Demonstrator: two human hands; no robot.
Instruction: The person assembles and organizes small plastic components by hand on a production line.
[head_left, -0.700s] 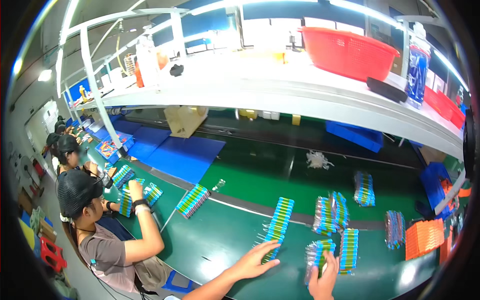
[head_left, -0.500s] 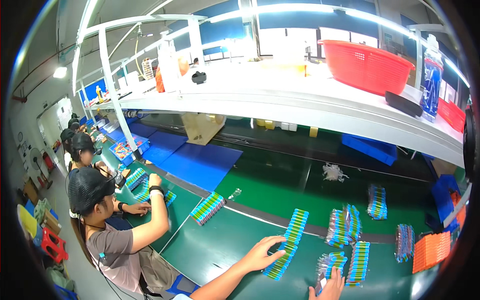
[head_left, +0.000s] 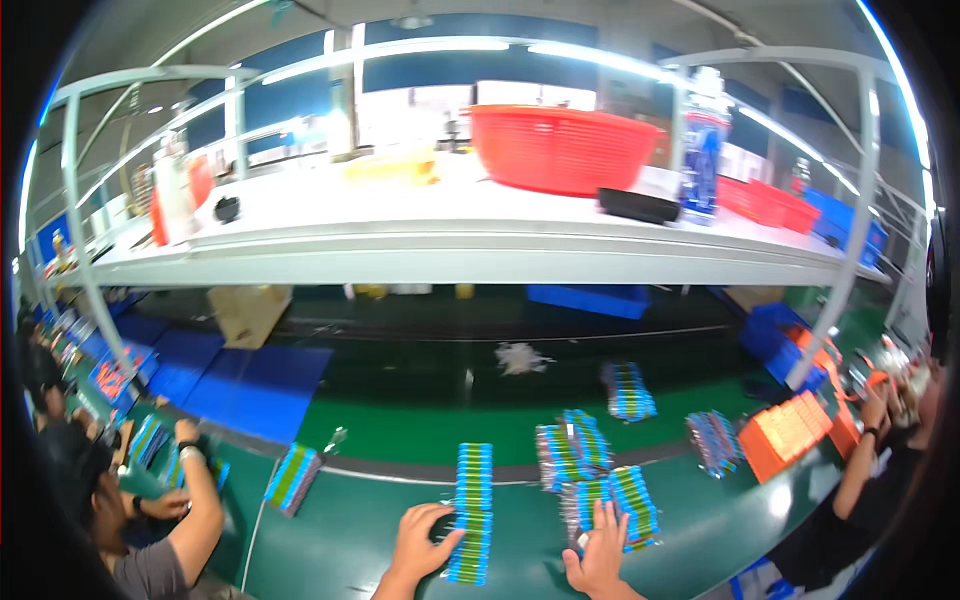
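Green worktop point(head_left: 350, 535) now sits squarely before you; your left hand point(head_left: 420, 543), thumb and fingers apart, has moved off the blue-green row point(head_left: 472, 510) to its left edge, baring it; your right hand point(head_left: 602, 556) lies over a bundle point(head_left: 580, 498), grip unclear

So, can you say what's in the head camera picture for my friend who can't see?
A person's left hand is beside a long, narrow row of blue-and-green striped pieces on a shiny green table, and the right hand is over a shorter striped bundle. Above stands a red plastic basket on a white shelf.
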